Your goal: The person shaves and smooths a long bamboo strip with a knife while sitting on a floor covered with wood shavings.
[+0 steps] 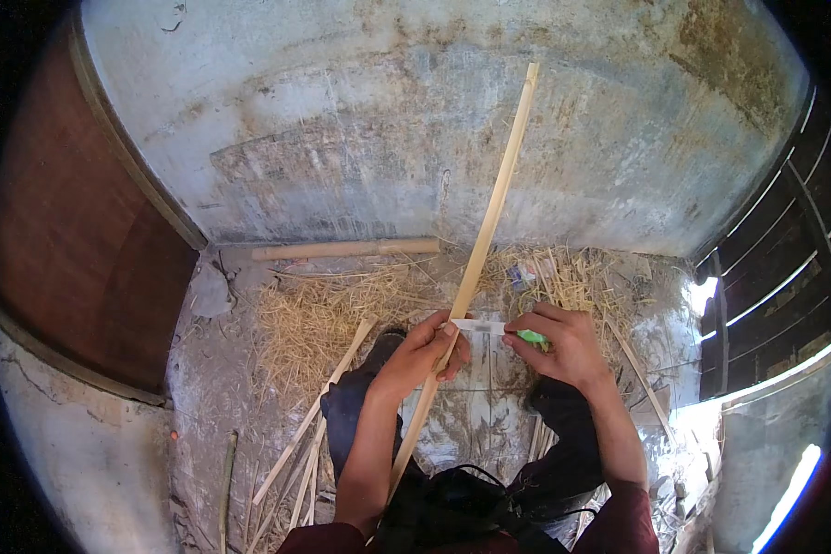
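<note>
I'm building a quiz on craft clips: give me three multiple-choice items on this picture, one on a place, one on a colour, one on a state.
1. Where does the thick bamboo pole lie?
A. at the foot of the wall
B. across the person's knees
C. upright in a corner

2. What colour is the small object in the right hand?
A. red
B. green
C. black

3. How is the long bamboo strip held?
A. lying flat on the floor
B. slanted upward, gripped by the left hand
C. snapped in two

Answers: 1 A, it lies along the wall's base. 2 B, green shows at the fingers. 3 B, the left hand's fingers wrap it mid-length.
</note>
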`<control>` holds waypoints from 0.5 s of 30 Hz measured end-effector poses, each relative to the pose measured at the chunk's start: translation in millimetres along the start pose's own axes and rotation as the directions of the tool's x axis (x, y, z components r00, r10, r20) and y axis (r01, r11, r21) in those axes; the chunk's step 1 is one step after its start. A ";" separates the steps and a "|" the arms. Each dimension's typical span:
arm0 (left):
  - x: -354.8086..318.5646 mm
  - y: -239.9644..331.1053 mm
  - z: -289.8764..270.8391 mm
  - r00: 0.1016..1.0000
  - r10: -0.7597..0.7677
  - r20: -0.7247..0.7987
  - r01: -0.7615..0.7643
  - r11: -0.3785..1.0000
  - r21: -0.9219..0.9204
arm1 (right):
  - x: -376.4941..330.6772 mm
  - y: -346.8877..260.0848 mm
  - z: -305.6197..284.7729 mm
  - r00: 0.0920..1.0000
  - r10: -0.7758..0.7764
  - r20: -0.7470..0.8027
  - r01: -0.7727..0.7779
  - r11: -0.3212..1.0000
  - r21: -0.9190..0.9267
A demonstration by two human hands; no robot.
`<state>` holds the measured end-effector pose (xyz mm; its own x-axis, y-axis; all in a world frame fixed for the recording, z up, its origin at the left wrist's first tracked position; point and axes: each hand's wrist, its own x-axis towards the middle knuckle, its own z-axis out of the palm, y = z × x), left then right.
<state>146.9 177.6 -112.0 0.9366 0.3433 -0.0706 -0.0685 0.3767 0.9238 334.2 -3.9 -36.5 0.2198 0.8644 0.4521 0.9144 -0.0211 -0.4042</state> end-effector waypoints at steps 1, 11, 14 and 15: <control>0.4 -1.9 -1.1 1.000 0.000 -0.003 0.000 1.000 0.002 | -0.1 -0.2 0.4 1.000 0.002 -0.005 -0.002 1.000 0.004; 4.1 -7.0 -1.7 1.000 0.010 -0.025 -0.011 1.000 -0.008 | 0.2 0.0 0.4 1.000 -0.015 -0.009 0.015 1.000 -0.022; 4.7 -10.6 -2.4 0.999 -0.011 -0.040 0.011 1.000 -0.010 | 0.4 -0.7 0.0 1.000 -0.014 -0.003 0.014 0.999 -0.036; 5.0 -10.9 -2.2 0.998 -0.020 -0.052 0.020 1.000 0.000 | 0.2 -0.6 0.5 1.000 -0.013 -0.004 0.013 0.999 -0.038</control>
<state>151.5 177.1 -123.2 0.9185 0.3801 -0.1086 -0.0496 0.3835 0.9222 333.6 -3.5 -36.6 0.2095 0.8624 0.4608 0.9293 -0.0289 -0.3682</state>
